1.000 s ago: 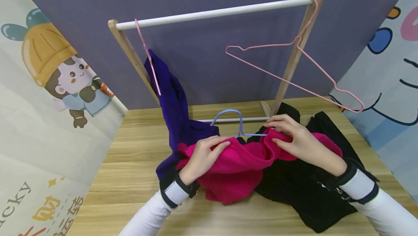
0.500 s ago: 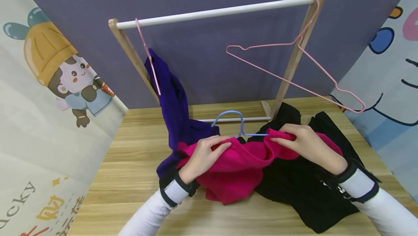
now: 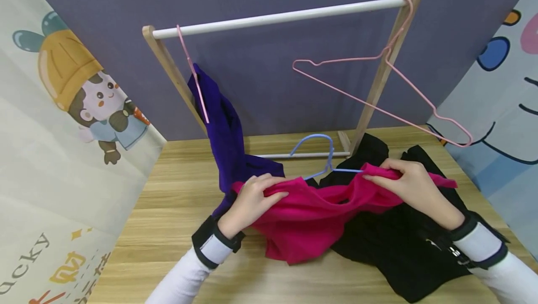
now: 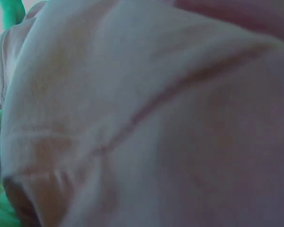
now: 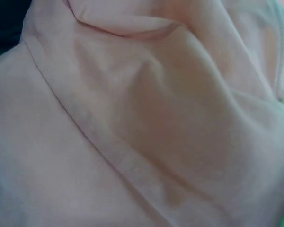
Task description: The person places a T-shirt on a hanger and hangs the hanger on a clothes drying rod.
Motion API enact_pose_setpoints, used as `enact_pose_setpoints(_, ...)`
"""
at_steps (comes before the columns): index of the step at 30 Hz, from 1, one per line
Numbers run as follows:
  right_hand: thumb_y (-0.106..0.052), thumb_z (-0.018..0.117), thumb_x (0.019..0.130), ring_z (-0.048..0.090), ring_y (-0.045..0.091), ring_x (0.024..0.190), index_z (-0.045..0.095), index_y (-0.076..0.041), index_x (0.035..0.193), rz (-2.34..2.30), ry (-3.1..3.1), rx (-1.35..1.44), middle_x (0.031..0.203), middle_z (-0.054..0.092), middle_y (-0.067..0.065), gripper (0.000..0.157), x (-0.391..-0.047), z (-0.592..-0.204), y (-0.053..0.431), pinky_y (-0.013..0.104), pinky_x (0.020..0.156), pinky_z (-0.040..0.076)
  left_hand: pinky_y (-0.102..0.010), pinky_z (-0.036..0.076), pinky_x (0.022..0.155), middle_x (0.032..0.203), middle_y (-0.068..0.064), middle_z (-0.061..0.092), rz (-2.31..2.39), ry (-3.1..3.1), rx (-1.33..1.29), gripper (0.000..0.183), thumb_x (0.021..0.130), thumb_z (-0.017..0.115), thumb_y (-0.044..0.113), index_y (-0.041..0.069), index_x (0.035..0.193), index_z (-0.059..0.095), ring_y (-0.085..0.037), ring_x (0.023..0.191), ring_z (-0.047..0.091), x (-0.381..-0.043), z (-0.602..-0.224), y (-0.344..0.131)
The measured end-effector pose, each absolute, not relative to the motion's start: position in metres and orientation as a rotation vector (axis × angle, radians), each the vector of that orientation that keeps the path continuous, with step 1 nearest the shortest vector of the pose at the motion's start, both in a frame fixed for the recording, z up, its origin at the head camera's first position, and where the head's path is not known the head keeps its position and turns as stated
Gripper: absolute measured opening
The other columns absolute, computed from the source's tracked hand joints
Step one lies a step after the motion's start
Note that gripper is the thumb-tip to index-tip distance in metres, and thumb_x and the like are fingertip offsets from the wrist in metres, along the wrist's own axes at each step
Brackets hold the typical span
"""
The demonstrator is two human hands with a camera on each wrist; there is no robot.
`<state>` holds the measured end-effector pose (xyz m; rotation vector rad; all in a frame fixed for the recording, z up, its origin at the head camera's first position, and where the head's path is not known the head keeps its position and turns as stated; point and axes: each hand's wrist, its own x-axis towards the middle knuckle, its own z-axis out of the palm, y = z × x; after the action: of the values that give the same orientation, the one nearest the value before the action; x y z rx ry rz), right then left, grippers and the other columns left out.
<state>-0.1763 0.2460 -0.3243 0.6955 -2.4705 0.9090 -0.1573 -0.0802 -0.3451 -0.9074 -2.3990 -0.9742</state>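
Across the lower middle of the head view, a bright pink garment [image 3: 308,222] spans the space between a person's two hands. Left of centre, the left hand [image 3: 251,196] has its grip closed, thumb and fingers pinching the garment's upper edge. Right of centre, the right hand [image 3: 414,186] has its grip closed likewise on the garment's other end. Between the hands, a light blue hanger [image 3: 330,161] shows its hook and part of its arms above the pink cloth; the rest of it is hidden.

From the upper left, a purple garment [image 3: 227,138] trails down towards the left hand, close behind a pink hanger [image 3: 195,74] seen nearly edge-on; whether it hangs from it cannot be told. At upper right, a second pink hanger [image 3: 387,51] is hooked over the same white rail [image 3: 273,20]. At lower right, black clothing [image 3: 382,248] lies on the wooden surface [image 3: 168,229], partly behind the pink garment. Both wrist views show mostly blurred folds of cloth
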Motion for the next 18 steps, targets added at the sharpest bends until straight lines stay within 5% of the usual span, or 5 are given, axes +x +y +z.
enact_pose_setpoints(7,-0.009,0.078,0.06,0.032,0.008,0.044,0.056,-0.018,0.066,0.919,-2.431,0.606,0.05,0.04,-0.007,0.024,-0.172,-0.321,0.255,0.024,0.037,0.026,-0.035,0.038,0.06,0.069,0.0,0.059,-0.769,-2.375,-0.811,0.015,0.067,0.074,0.015,0.01,0.077,0.064,-0.015,0.065,0.05,-0.162,-0.35,-0.087)
enact_pose_setpoints(18,-0.009,0.077,0.062,0.034,0.008,0.044,0.056,-0.019,0.069,0.92,-2.426,0.536,0.051,0.045,-0.009,0.024,-0.167,-0.316,0.268,0.024,0.037,0.027,-0.037,0.037,0.058,0.071,-0.003,0.057,-0.669,-2.375,-0.7,0.02,0.06,0.075,0.013,0.009,0.075,0.062,-0.019,0.066,0.05,-0.163,-0.36,-0.104)
